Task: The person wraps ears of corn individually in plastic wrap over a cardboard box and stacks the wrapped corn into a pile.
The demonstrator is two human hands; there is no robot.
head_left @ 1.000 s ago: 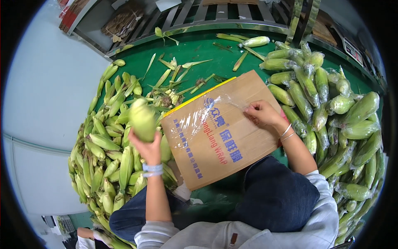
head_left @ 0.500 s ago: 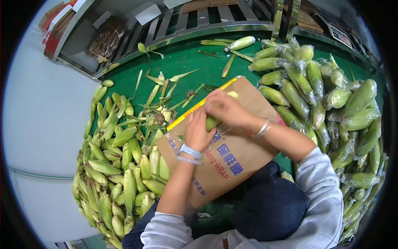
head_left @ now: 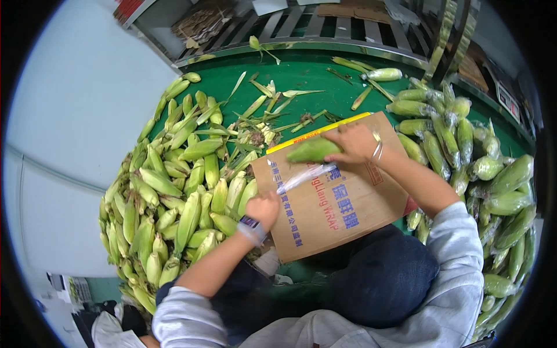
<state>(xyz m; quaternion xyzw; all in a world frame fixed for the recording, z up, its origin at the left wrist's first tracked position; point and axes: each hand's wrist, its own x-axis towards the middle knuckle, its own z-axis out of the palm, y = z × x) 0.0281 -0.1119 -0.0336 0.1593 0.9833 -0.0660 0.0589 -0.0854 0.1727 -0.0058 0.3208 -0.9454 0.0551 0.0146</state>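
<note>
A flat brown cardboard box with a yellow strip along its far edge lies across my lap. On it rests a green ear of corn in its husk. My right hand holds this ear by its right end, thumb and fingers around it. My left hand is closed at the left edge of the box. A shiny streak of clear plastic film runs from under the corn toward my left hand. The fingertips there are partly hidden.
Unwrapped corn is heaped on the left; film-wrapped corn is piled on the right. Loose husk scraps lie on the green surface beyond the box. A slatted metal rack stands at the back.
My left hand has moved from beside the corn toward me, to the box's left edge. The corn now lies crosswise under my right hand. The whole view has shifted.
</note>
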